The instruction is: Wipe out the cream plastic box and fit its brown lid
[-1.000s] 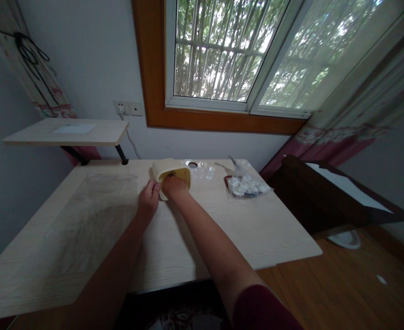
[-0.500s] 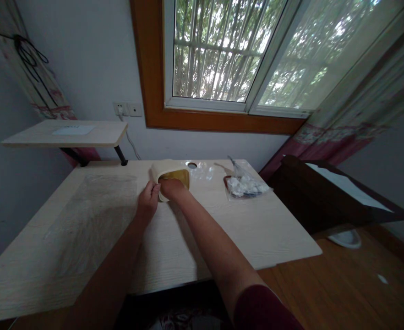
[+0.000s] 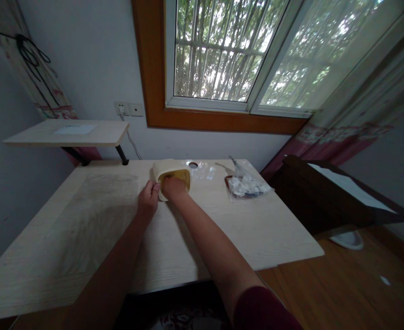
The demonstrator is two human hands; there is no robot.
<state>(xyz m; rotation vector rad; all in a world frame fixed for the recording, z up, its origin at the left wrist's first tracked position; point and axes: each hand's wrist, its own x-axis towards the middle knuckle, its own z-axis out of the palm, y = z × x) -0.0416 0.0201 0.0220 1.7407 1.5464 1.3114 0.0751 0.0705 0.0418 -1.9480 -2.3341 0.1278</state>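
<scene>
A cream-coloured container (image 3: pixel 161 167) with a yellowish inside lies tipped on its side near the back of the table, its mouth facing me. My left hand (image 3: pixel 149 196) grips the left edge of its rim, thumb against the lip. Reaching into the opening is my right hand (image 3: pixel 174 187); its fingers are hidden inside, so whether they hold anything does not show. To the right lies a clear plastic bag (image 3: pixel 248 185) with white, crumpled contents and a brown-edged item beside it.
The pale wooden table (image 3: pixel 243 238) carries a clear plastic sheet (image 3: pixel 95 220) on its left. A small raised shelf (image 3: pixel 37 134) with a paper stands at the back left. A round cable hole (image 3: pixel 193 165) sits behind the container. Dark furniture (image 3: pixel 301 197) stands at the right.
My right hand has shifted very slightly inside the container's mouth. My left hand keeps its hold on the rim, and the view has moved a touch.
</scene>
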